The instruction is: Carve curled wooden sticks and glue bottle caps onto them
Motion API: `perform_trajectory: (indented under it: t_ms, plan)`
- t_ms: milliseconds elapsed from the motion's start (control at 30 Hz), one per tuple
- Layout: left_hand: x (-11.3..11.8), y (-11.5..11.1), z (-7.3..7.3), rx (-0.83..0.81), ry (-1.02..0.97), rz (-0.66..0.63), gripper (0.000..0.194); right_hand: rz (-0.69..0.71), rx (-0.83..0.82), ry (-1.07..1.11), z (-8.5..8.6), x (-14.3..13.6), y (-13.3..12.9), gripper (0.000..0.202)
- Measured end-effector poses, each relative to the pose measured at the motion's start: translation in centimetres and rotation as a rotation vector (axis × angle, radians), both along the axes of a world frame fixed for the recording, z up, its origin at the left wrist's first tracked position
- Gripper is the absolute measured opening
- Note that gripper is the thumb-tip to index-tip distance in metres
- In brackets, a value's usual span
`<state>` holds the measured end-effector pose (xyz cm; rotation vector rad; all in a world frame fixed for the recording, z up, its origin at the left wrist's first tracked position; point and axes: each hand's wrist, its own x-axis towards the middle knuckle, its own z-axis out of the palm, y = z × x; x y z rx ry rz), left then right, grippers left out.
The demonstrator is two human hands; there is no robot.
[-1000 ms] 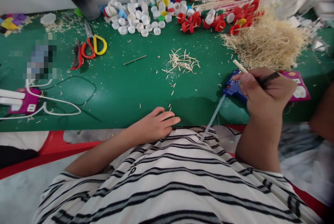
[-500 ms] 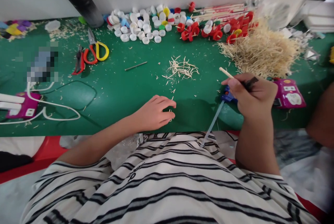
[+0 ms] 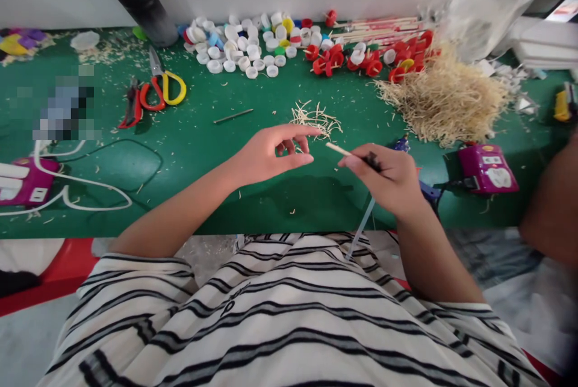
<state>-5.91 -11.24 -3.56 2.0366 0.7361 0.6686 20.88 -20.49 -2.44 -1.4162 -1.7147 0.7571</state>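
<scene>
"2 bare hands are showing over the green table (image 3: 180, 200), yeah? What's the right hand (image 3: 388, 176) doing?"

"It's pinching a pale stick (image 3: 338, 149), prob wood, btwn thumb & fingers. A dark piece (image 3: 374, 161) is sitting in the same grip; can't tell what it is."

"And the left hand (image 3: 271, 155)?"

"It's holding nothing. Fingers are curling loosely, index is hovering by the small shavings pile (image 3: 327, 123); can't tell if it's touching. Stick's tip is pointing its way, so it's lying btwn the 2 hands."

"How's that stick handling, d'you reckon?"

"I'm guessing light, stiff, dry, not slippery. Thin, so I'm expecting a snap if it's bent hard. I'm favoring a firm pinch mid-length, w/ fingertips clear of the tip."

"Mat'ls & textures?"

"Shavings are curling, thin & pale. The big fibre heap (image 3: 447, 98) is looking tangled & straw-like. Round plastic caps (image 3: 244, 44) are lying along the back, mostly white, prob hard & smooth; red caps (image 3: 334, 62) are sitting on thin sticks to their right. Blue glue gun (image 3: 428, 191) is lying partly hidden behind the right hand, its cloudy, rod-shaped glue stick (image 3: 360, 227) poking out past the table edge"
</scene>
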Motion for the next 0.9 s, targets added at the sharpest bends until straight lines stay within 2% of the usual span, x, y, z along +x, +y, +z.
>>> perform_trajectory:
  t_ms: [67, 167, 267, 400, 500, 600, 733, 900]
  plan:
    - [0.1, -1.4, 0.6, -0.159, -0.111, -0.007, 0.048, 0.097, -0.084, 0.054, -0.1, -0.9, 0.2, 0.032]
    - [0.2, -3.1, 1.2, -0.254, -0.215, 0.068, 0.025, 0.199, -0.181, 0.194, -0.5, -1.7, 0.6, 0.039]
    - [0.1, -3.5, 1.3, -0.183, -0.212, 0.149, 0.012, 0.276, -0.260, 0.366, -1.0, -2.4, 0.9, 0.042]
    - [-0.4, -3.1, 1.0, -0.130, -0.205, 0.204, 0.017, 0.332, -0.378, 0.521, -1.5, -3.8, 0.8, 0.043]
    - [-1.0, -3.0, 0.9, -0.115, -0.180, 0.195, 0.011, 0.352, -0.395, 0.554, -1.9, -4.6, 0.9, 0.042]
    - [-1.8, -3.1, 1.1, -0.105, -0.185, 0.215, 0.012, 0.355, -0.388, 0.504, -1.9, -4.7, 0.8, 0.037]
    - [-3.4, -3.2, 0.9, -0.074, -0.202, 0.280, 0.011, 0.361, -0.287, 0.203, -1.1, -4.2, -0.6, 0.020]
    - [-4.7, -2.9, -0.4, -0.031, -0.279, 0.400, 0.014, 0.456, -0.149, -0.136, -0.8, -5.1, -4.0, 0.026]
